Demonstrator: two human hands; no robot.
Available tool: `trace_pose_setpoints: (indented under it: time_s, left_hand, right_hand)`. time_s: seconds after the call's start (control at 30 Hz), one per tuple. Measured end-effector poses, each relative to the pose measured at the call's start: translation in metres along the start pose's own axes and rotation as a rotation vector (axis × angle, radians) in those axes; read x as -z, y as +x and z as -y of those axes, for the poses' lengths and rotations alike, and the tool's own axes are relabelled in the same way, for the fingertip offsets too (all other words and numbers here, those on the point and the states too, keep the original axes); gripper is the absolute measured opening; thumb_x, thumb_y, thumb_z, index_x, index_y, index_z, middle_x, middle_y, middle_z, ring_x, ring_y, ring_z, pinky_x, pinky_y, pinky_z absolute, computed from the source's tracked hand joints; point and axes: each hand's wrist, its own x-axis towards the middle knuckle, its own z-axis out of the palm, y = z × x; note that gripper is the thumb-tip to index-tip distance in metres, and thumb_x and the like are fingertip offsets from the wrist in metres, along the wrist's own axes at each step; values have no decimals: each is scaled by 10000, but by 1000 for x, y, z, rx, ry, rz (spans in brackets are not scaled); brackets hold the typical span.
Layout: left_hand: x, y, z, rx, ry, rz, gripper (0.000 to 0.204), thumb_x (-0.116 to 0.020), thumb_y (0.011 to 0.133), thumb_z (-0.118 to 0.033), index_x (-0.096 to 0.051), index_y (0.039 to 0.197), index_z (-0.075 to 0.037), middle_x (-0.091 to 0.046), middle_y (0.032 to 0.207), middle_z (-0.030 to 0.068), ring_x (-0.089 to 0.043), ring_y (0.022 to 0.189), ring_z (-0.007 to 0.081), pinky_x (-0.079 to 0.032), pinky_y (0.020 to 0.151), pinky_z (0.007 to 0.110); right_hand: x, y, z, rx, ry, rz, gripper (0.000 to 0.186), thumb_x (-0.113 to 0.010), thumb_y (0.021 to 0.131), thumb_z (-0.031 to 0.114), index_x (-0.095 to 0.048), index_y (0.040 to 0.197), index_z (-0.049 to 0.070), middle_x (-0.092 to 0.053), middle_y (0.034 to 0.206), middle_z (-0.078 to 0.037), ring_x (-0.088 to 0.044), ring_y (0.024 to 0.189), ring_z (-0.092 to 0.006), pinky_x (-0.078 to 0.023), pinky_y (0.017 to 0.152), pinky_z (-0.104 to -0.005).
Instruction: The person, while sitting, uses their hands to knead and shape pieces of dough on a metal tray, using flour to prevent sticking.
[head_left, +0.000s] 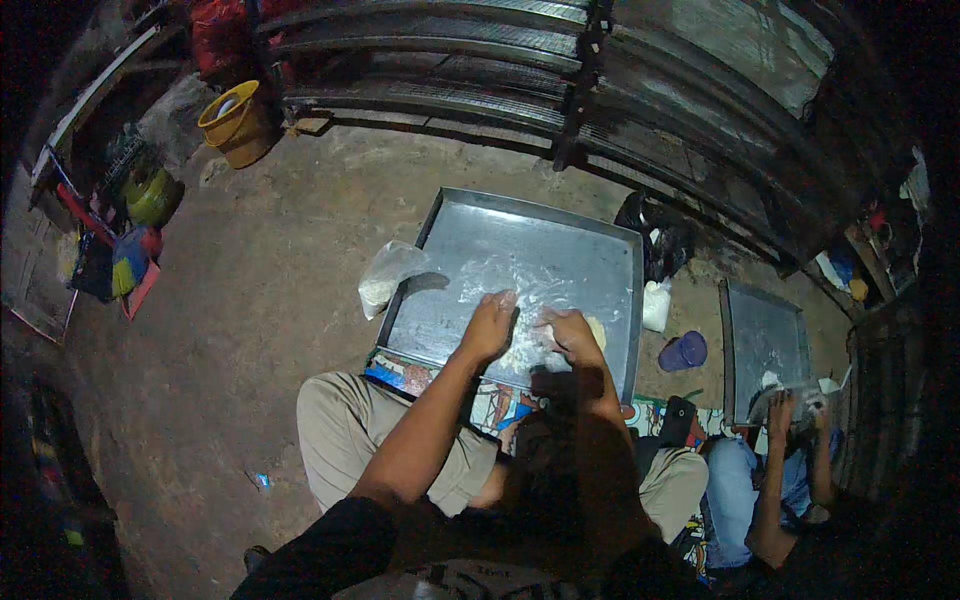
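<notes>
A large metal tray with white powder spread on its middle lies in front of me. My left hand is over the powder, fingers curled together; what they hold, if anything, I cannot make out. My right hand is curled low beside it, with white stuff at its fingers, too small to name. A pale yellowish mass, perhaps dough, lies partly hidden behind my right hand. A clear bag of pale powder leans at the tray's left edge.
On the right, another person's hands work at a second tray. Between trays stand a white bag and purple container; a phone lies below. A yellow bucket stands back left, slatted racks behind.
</notes>
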Motion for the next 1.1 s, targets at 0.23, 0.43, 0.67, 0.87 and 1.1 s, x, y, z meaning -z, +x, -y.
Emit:
trace_pose_setpoints:
  time_s: [0.23, 0.43, 0.67, 0.87, 1.1]
  left_hand:
    - [4, -7, 12, 16, 367, 143, 595, -649, 878, -242, -460, 1352, 65, -469, 1384, 267, -471, 1267, 432, -401, 1069, 450]
    - [-6, 3, 10, -19, 108, 74, 488, -676, 857, -206, -569, 1265, 40, -559, 1286, 247, -530, 1211, 397, -427, 1042, 422]
    - [-1, 3, 10, 31, 130, 69, 357, -683, 861, -200, -654, 1176, -34, -648, 1124, 216, -614, 1068, 388, -492, 931, 426]
    - [4, 3, 5, 121, -30, 17, 147, -675, 851, -103, -735, 952, -16, -710, 857, 188, -691, 839, 371, -535, 773, 399]
    - [22, 0, -17, 307, -54, -127, 135, -716, 840, -143, -741, 894, -22, -710, 825, 192, -698, 748, 277, -538, 727, 369]
  right_hand:
    - [7, 67, -29, 381, -461, -603, 456, -610, 942, 385, -651, 783, -41, -659, 814, -269, -651, 819, -453, -503, 737, -488]
    - [11, 80, -53, 491, -389, -282, 399, -871, 660, 161, -615, 955, 74, -688, 854, -139, -674, 814, -313, -520, 750, -427]
    - [9, 53, -23, 470, -513, -374, 362, -889, 661, 188, -650, 893, 44, -685, 811, -119, -655, 760, -226, -521, 738, -366]
    - [3, 52, -16, 617, -617, -539, 291, -790, 762, 162, -680, 982, 6, -690, 963, -214, -659, 920, -376, -515, 826, -432]
    - [-14, 63, -31, 790, -987, -449, 297, -625, 859, 124, -663, 1136, 26, -658, 1115, -184, -596, 1076, -372, -504, 929, -446]
